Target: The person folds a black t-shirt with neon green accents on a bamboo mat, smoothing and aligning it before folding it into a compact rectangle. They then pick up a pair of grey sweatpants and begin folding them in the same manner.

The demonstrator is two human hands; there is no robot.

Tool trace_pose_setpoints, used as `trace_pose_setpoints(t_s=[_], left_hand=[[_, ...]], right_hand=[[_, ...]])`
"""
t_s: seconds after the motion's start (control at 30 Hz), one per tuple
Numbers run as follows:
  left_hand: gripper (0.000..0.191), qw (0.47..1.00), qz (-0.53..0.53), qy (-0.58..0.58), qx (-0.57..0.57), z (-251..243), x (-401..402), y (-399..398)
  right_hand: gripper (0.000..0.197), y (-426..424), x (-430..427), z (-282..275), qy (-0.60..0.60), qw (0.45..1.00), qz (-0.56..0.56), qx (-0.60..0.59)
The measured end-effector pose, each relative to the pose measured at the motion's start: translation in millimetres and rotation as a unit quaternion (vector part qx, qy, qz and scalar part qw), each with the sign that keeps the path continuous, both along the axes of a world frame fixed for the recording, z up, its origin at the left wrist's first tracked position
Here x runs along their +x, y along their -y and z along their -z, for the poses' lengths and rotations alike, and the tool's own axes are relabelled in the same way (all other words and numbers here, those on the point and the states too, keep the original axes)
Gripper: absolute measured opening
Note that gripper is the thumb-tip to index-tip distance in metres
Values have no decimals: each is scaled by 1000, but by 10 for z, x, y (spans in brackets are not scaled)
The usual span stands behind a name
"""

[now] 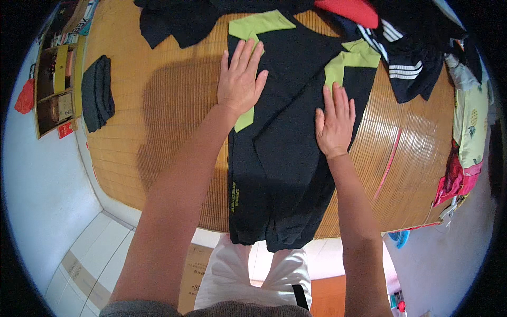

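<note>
A black garment (293,123), which looks like a pair of trousers, lies spread on a bamboo mat (178,130). Lime-green panels (265,24) cross its far end and partly run down its left side. My left hand (241,79) rests palm down over the left green panel, fingers spread. Lower and to the right, my right hand (336,123) lies flat on the black cloth, its fingertips on the other green strip (334,71). Neither hand grips the cloth. Two leg-like ends hang at the mat's near edge, and small yellow-green print marks the lower left.
At the left sits a folded dark garment (98,95), near a wooden shelf (55,87). Black clothing (178,21), a red item (350,11) and a white-striped garment (408,71) lie at the far side. A pineapple-print cloth item (471,123) borders the right.
</note>
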State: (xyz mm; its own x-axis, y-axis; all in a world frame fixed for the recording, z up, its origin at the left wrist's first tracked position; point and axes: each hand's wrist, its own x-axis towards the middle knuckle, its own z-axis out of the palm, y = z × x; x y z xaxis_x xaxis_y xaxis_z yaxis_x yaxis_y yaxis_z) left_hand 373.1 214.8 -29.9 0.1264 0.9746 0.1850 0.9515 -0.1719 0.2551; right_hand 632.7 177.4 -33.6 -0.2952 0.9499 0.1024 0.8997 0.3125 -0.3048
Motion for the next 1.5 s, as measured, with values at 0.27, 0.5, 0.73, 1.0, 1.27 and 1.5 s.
trace_pose_setpoints(t_s=[0.27,0.5,0.73,1.0,1.27,1.5], left_hand=[[61,1000,7,3,18,172,-24,55],[59,998,15,28,-55,-23,27,16],[64,978,38,201,-33,36,-213,-15],[23,780,-362,495,-123,-93,-115,2865],[40,722,-377,436,-382,-316,207,4301],[52,612,-324,537,-482,-485,214,4204]], right_hand=[[56,10,17,135,-14,1000,13,13],[55,14,40,180,-8,999,12,35],[54,-24,200,-2,-185,982,23,-41],[43,2384,1034,-503,-384,811,379,-228],[41,3767,729,-430,-429,699,433,-374],[60,3524,686,-741,-410,632,376,-540]])
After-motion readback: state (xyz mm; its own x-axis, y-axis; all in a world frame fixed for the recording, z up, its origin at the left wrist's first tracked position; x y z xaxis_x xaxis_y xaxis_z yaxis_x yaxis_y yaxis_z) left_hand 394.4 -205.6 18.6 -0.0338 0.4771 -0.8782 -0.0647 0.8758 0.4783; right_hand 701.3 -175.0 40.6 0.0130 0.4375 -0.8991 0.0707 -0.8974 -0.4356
